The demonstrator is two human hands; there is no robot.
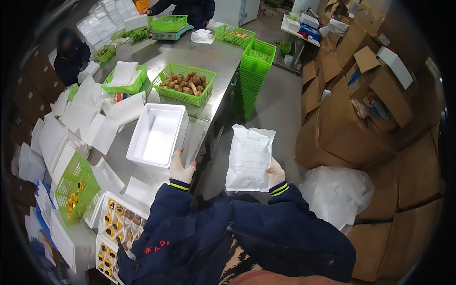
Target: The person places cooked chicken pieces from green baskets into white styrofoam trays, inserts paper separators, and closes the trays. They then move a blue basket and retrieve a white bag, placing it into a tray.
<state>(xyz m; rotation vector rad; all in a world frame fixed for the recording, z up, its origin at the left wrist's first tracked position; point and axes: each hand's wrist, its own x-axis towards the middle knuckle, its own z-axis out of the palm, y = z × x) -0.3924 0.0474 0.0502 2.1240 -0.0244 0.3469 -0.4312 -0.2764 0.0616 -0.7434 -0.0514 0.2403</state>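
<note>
My right hand (276, 174), in a pale glove with bare fingertips, grips the right edge of a white sealed packet (248, 160). Printed writing covers part of the packet, which is held over the floor beside the table. My left hand (182, 170), gloved the same way, is at the near right corner of a white foam box (153, 133). Its thumb and fingers are apart, and it seems to touch the box's outer side. No lid covers the box, and its inside is bare white.
A green basket of brown mushrooms (185, 83) sits on the steel table (228, 60). Stacked green baskets (254, 78) stand beside it. White foam sheets (85, 110) and trays of gold-wrapped pieces (115, 221) lie left. Cardboard boxes (352, 131) line the right. Two people work across the table.
</note>
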